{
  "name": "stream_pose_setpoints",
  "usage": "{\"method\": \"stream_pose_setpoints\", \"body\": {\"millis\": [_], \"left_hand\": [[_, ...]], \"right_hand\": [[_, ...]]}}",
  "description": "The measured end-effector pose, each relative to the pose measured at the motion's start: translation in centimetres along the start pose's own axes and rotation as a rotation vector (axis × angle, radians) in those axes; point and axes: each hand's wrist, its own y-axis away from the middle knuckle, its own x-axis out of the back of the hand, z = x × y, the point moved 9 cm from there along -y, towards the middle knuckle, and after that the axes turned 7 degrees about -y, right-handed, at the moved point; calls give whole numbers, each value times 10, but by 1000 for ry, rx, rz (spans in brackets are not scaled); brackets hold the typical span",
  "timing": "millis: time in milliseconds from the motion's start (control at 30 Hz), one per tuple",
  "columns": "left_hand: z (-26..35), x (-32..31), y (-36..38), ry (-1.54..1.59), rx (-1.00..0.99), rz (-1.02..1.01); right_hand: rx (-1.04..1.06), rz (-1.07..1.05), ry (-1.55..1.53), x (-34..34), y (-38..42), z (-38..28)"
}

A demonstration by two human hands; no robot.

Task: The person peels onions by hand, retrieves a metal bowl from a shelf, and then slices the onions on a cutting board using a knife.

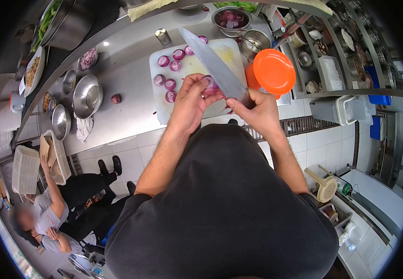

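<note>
My left hand (191,101) is closed around a red onion (210,87), its thumb resting on top. In my right hand (257,110) is a large chef's knife (216,66), the wide blade slanting up and to the left beside the onion. Both hands are over the near part of a white cutting board (231,49). Several peeled red onions (178,54) lie on the board's left and upper side. A bit of purple skin hangs near my right thumb.
An orange plastic container (274,72) stands right of the board, with a metal pot (255,43) and a bowl of red onions (231,19) behind. Metal bowls (88,96) and a loose onion (116,98) are at left. A co-worker (52,209) is at lower left.
</note>
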Motion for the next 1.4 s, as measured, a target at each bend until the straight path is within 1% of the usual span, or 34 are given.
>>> {"method": "stream_pose_setpoints", "body": {"millis": [200,400,533,600,733,833,900,1100,1200,1300,1400], "left_hand": [[4,-6,1,34,-32,-2],[2,-1,-4,180,3,-24],[8,0,0,266,58,-153],[8,-4,2,307,95,-240],[5,-7,4,323,150,-260],[-3,-4,3,355,170,-286],[-3,-7,5,379,183,-321],[3,-9,8,205,191,-200],[0,-6,8,216,214,-191],[-2,-5,6,259,159,-308],[1,-7,7,216,157,-271]], "right_hand": [[10,-23,-35,-2,2,-2],[7,-51,-116,-5,4,-2],[-11,-37,-181,-4,2,8],[-48,-30,-146,-1,-1,11],[-41,-10,-138,3,-2,0],[-67,-81,76,4,-2,-12],[-33,-73,114,5,-2,-15],[49,-47,45,2,-2,-31],[74,-34,90,2,-4,-32],[112,-26,183,4,-3,-39],[136,-19,202,4,-3,-42]]}}
